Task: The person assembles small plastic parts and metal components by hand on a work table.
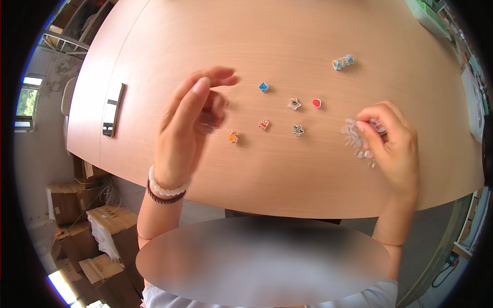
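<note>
My left hand [187,113] hovers above the table left of the small figures, its fingers curled and blurred. A glint of something clear shows under its lower fingers, too smeared to name. On the right, the thumb and fingers of my right hand [393,141] close on a small red-and-white piece [379,126]. Beside and below those fingertips lies a pile of clear plastic pieces [351,134]. Between my hands are small flat figures: a blue gem [263,87], a strawberry [317,103], an orange animal [232,136], a red one [264,124], a black-and-white one [298,130] and a pale one [294,104].
A clear-and-blue stack [343,62] of small pieces lies farther back on the wooden table [277,174]. A phone [113,110] rests at the left. Cardboard boxes [115,226] stand on the floor at lower left. Green and white trays [430,19] line the far right.
</note>
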Motion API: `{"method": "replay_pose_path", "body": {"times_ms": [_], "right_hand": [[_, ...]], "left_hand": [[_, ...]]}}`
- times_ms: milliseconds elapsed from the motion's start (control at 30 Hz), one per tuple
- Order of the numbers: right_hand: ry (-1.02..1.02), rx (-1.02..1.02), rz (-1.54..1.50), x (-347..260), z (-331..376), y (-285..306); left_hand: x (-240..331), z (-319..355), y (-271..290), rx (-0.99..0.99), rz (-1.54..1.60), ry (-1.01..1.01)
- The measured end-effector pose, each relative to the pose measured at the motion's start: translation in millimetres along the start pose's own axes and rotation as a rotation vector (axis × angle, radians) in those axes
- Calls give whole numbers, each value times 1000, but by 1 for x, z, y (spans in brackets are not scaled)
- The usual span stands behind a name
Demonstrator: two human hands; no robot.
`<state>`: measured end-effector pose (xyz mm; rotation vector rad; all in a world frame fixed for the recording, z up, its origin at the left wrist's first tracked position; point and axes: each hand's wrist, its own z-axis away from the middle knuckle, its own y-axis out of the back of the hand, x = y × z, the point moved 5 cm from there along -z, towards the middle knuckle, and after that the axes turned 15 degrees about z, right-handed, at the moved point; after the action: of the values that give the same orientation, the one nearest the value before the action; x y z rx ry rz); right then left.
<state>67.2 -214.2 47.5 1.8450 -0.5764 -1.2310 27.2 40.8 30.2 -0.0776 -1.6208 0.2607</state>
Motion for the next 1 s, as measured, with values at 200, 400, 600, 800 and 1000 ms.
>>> {"method": "replay_pose_path", "body": {"times_ms": [200,400,600,800,1000], "right_hand": [[385,128,-32,-30,13,-23],[445,144,-150,-27,13,-31],[269,94,-229,-12,6,-30],[104,55,-292,-11,9,-17],[-54,47,-695,7,4,-20]], "left_hand": [[-46,1,-72,-108,958,514],[-48,4,-95,-167,954,542],[-54,9,-97,-363,698,504],[-59,1,-84,-325,612,482],[-64,1,-85,-293,609,563]]}}
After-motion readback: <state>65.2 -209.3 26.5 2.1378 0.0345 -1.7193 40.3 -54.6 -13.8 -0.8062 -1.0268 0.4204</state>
